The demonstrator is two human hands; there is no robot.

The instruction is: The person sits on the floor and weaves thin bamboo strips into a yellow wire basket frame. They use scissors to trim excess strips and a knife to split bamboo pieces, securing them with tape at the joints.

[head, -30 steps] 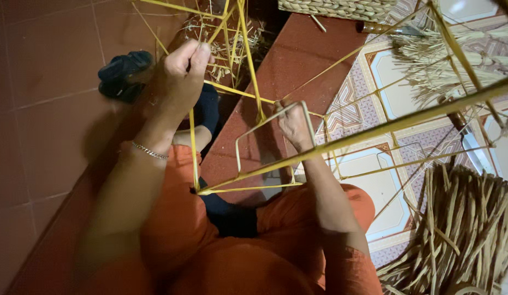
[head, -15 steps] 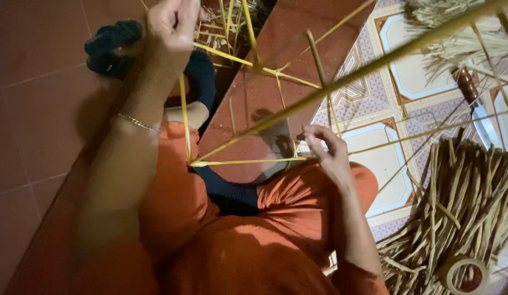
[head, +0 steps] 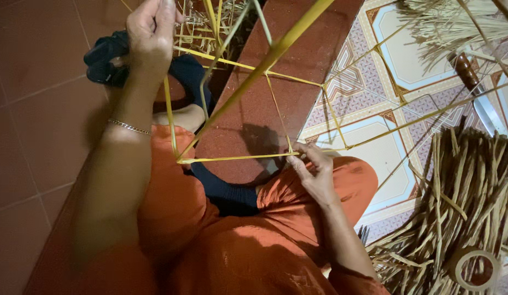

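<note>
Seated on the red floor (head: 41,109), you hold a frame of thin yellow strips (head: 237,158) above your orange-clad lap. Your left hand (head: 151,33) closes around a strip at the frame's far top; your right hand (head: 314,172) pinches its near corner joint. A pile of dry strips (head: 461,191) and a tape roll (head: 475,267) lie right of the frame.

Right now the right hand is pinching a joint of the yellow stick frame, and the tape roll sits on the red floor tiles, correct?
Not quite. The head view shows the right hand pinching the yellow stick frame, but the tape roll lies on the bundle of dried strips, not the red tiles.
</note>
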